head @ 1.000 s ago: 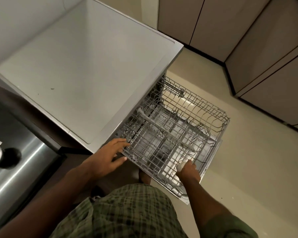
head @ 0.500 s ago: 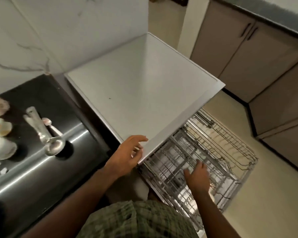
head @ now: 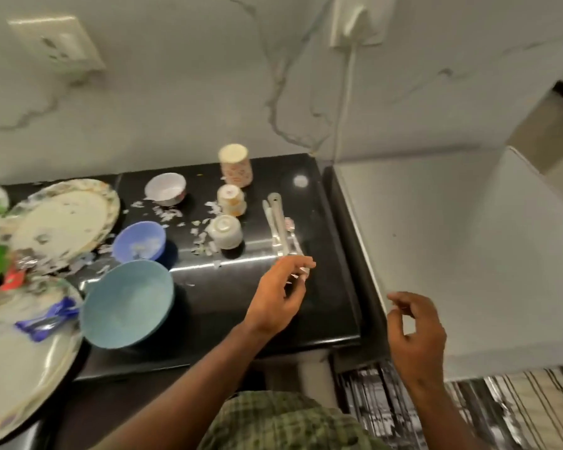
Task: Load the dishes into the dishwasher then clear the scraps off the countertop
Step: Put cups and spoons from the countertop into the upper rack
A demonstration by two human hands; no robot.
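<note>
On the black countertop (head: 322, 306) lie several metal utensils (head: 280, 228), side by side. My left hand (head: 278, 298) reaches over their near ends, fingers loosely bent and fingertips touching them; the ends are hidden under the fingers. My right hand (head: 416, 339) hovers with loosely curled fingers and holds nothing, at the front corner of the white dishwasher top (head: 452, 238). The pulled-out wire rack (head: 468, 410) shows blurred at the bottom right. Three upturned cups (head: 225, 230) stand in a row left of the utensils. Pale scraps (head: 169, 214) are scattered among the dishes.
A large light blue bowl (head: 127, 303), a purple-blue bowl (head: 139, 241) and a small white bowl (head: 165, 189) sit left of the cups. Soiled patterned plates (head: 62, 222) fill the far left. A plug and white cord (head: 348, 76) hang down the marble wall.
The view has swung left from the dishwasher rack to the countertop. My left hand left the dishwasher's edge and reached to the utensils. My right hand rose out of the rack.
</note>
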